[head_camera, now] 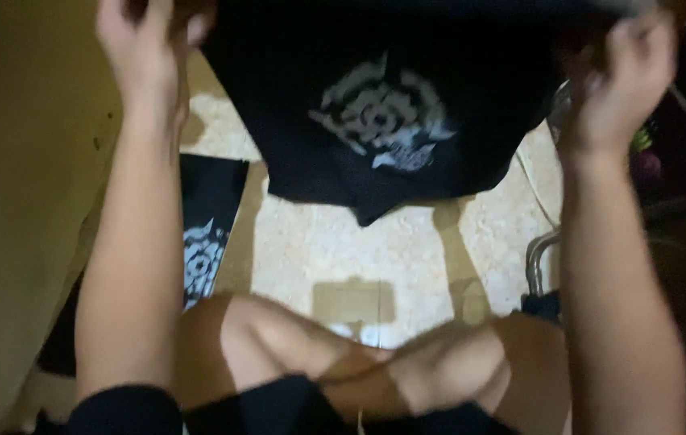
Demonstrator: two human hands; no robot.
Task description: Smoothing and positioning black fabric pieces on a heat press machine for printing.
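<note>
1. The left hand [145, 36], in the upper left of the frame, is closed on one top corner of a black T-shirt [375, 113]; its fingers are curled into the cloth at the frame's top edge.
2. The right hand [625, 76], in the upper right, is clenched on the opposite top corner. The two hands are well apart, which keeps the cloth spread wide between them and hanging flat.
3. The T-shirt fills the upper centre of the frame, raised clear of the floor [407, 242]. Held by its top, it drapes downward, and its lower edge dips to a point near the middle.
4. It is black with a pale grey-white print [383, 121] on the chest, a round, spiky pattern; the picture is too blurred to tell more.
5. At the left, a second black garment [206, 225] with a similar pale print lies flat on the light speckled floor, just beside the left forearm.
6. At the bottom of the frame are the person's bare knees [359, 370], folded together as if seated on the floor.
7. A metal frame [538, 262] shows at the right edge, near the right forearm.
</note>
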